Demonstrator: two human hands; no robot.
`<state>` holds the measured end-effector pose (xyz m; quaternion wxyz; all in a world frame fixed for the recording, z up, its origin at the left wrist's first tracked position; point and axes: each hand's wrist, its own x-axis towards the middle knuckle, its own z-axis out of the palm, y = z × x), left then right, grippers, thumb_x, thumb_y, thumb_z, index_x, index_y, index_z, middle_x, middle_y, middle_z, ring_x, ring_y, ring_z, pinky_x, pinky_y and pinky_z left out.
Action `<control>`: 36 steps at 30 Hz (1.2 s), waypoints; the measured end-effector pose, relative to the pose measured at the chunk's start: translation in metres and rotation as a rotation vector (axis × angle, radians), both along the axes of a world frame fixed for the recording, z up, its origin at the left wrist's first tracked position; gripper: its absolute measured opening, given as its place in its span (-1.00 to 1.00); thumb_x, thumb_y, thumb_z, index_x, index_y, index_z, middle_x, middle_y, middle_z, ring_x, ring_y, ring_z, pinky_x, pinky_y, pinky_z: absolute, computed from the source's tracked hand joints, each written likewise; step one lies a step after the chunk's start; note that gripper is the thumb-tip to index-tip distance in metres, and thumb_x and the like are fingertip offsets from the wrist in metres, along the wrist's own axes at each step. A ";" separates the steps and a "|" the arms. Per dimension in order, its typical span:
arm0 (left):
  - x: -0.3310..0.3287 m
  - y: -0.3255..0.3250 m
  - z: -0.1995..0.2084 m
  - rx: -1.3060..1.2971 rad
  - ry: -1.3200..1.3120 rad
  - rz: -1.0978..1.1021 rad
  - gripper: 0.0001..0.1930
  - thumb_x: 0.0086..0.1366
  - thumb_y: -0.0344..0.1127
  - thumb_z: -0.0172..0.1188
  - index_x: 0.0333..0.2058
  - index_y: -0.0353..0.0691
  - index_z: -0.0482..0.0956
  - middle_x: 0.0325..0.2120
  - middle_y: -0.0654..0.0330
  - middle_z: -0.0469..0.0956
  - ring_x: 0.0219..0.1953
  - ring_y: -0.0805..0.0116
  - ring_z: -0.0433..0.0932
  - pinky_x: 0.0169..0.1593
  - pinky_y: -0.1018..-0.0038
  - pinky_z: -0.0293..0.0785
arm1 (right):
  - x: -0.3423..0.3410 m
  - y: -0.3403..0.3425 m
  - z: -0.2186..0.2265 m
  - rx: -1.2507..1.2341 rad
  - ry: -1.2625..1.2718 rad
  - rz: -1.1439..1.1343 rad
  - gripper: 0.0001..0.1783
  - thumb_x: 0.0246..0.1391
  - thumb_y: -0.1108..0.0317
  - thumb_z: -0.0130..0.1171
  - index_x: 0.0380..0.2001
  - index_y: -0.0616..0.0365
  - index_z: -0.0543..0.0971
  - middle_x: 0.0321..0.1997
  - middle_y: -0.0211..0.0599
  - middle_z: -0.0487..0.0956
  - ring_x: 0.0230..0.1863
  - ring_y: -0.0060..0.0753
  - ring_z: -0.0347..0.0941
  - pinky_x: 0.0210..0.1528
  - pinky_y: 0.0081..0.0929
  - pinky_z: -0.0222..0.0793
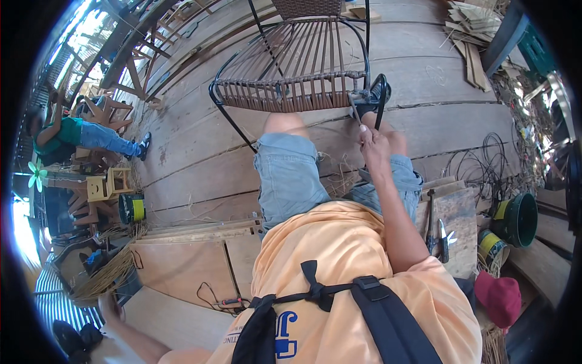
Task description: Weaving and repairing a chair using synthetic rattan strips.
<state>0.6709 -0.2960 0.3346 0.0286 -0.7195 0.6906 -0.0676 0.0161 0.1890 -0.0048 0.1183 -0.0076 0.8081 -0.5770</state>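
In front of my knees stands a chair with a black metal frame (pixel 215 91), its seat part woven with brown strands (pixel 285 97). My right hand (pixel 374 145) is closed at the seat's right front corner, fingers pinched on a thin brown weaving strand (pixel 356 112) that runs up to the frame. Far out to the lower left, my left hand (pixel 110 307) is beside a bundle of long tan strands (pixel 112 276) lying over a bucket. Its fingers are too small and dim to make out, so whether it grips any strands cannot be told.
A hammer (pixel 431 221) and cutters (pixel 446 239) lie on boards to my right, near dark buckets (pixel 515 219) and coiled black wire (pixel 485 161). A red-handled tool (pixel 233 301) lies at left. Another person (pixel 79 133) is at far left. Scrap wood (pixel 476 36) is piled far right.
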 end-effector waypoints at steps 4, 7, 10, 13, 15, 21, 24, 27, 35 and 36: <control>-0.326 0.130 -0.053 -0.078 0.217 -0.409 -0.63 0.21 -0.30 0.07 0.01 -0.21 0.46 -0.22 -0.01 0.54 -0.18 0.17 0.53 -0.14 0.33 0.43 | -0.011 -0.023 -0.031 0.060 0.164 0.029 -0.52 0.19 0.02 -0.11 -0.45 0.26 0.51 -0.62 -0.09 0.48 -0.53 -0.21 0.48 -0.39 -0.29 0.33; -0.462 0.209 -0.117 -0.105 0.335 -1.210 -0.68 0.09 -0.35 0.19 -0.13 -0.24 0.51 -0.18 0.08 0.52 -0.08 0.11 0.47 0.02 0.32 0.35 | -0.010 -0.040 -0.019 -0.120 0.033 0.009 -0.52 0.20 0.03 -0.12 -0.46 0.26 0.51 -0.63 -0.15 0.49 -0.57 -0.29 0.49 -0.42 -0.34 0.34; -0.563 0.264 -0.172 -0.312 0.413 -1.763 -0.46 -0.06 -0.22 0.34 -0.05 -0.12 0.44 0.02 0.15 0.35 0.13 0.09 0.25 0.15 0.14 0.17 | -0.019 -0.050 -0.026 -0.168 0.060 0.004 -0.53 0.20 0.03 -0.12 -0.47 0.25 0.51 -0.67 -0.23 0.49 -0.62 -0.37 0.46 -0.45 -0.40 0.33; -0.623 0.303 -0.196 -0.292 0.361 -1.808 -0.29 -0.13 -0.09 0.38 0.05 -0.07 0.34 0.13 0.14 0.17 0.22 -0.01 0.07 0.19 0.00 0.05 | -0.035 -0.062 -0.040 -0.249 0.052 0.007 -0.54 0.20 0.06 -0.13 -0.49 0.24 0.52 -0.67 -0.27 0.49 -0.60 -0.44 0.44 -0.45 -0.44 0.32; -0.649 0.310 -0.212 -0.295 0.366 -1.813 -0.08 -0.21 0.05 0.40 0.16 -0.08 0.21 0.16 0.10 0.11 0.24 -0.07 0.00 0.20 -0.08 -0.05 | -0.047 -0.073 -0.054 -0.317 0.030 -0.042 -0.62 0.18 0.17 -0.10 -0.51 0.24 0.52 -0.61 -0.31 0.52 -0.52 -0.55 0.42 -0.42 -0.47 0.30; -0.673 0.321 -0.236 -0.228 0.378 -1.714 0.06 -0.31 0.12 0.41 0.18 -0.14 0.12 0.16 0.13 0.11 0.19 0.00 0.06 0.14 -0.10 -0.03 | -0.071 -0.084 -0.066 -0.572 0.079 -0.206 -0.78 0.11 0.37 0.02 -0.32 0.32 0.56 -0.41 -0.34 0.55 -0.38 -0.55 0.40 -0.36 -0.51 0.32; -0.676 0.320 -0.241 -0.240 0.403 -1.709 0.05 -0.33 0.11 0.40 0.17 -0.12 0.11 0.13 0.16 0.15 0.14 0.04 0.11 0.13 -0.04 -0.04 | -0.082 -0.097 -0.054 -1.047 -0.122 -0.271 -0.83 0.09 0.35 0.12 -0.36 0.26 0.52 -0.40 -0.38 0.52 -0.38 -0.56 0.41 -0.34 -0.57 0.35; -0.678 0.316 -0.244 -0.267 0.389 -1.715 0.04 -0.34 0.12 0.39 0.16 -0.13 0.13 0.11 0.16 0.17 0.13 0.07 0.12 0.12 -0.02 -0.04 | -0.088 -0.096 -0.032 -1.324 -0.247 -0.222 -0.76 0.08 0.27 0.17 -0.25 0.21 0.51 -0.34 -0.34 0.54 -0.32 -0.52 0.45 -0.33 -0.60 0.38; -0.683 0.310 -0.250 -0.367 0.430 -1.778 -0.03 -0.28 0.19 0.30 0.12 -0.15 0.20 0.10 0.15 0.20 0.12 0.10 0.14 0.12 0.03 -0.03 | -0.098 -0.091 -0.011 -1.663 -0.549 0.009 -0.60 0.02 0.26 0.23 -0.10 0.17 0.42 -0.24 -0.28 0.54 -0.21 -0.34 0.49 -0.20 -0.37 0.49; -0.685 0.307 -0.249 -0.377 0.424 -1.771 -0.03 -0.28 0.19 0.30 0.12 -0.15 0.20 0.10 0.15 0.20 0.12 0.10 0.14 0.12 0.03 -0.03 | -0.096 -0.091 -0.002 -1.697 -0.580 -0.014 -0.62 0.02 0.27 0.23 -0.12 0.17 0.43 -0.24 -0.29 0.54 -0.19 -0.32 0.49 -0.17 -0.32 0.50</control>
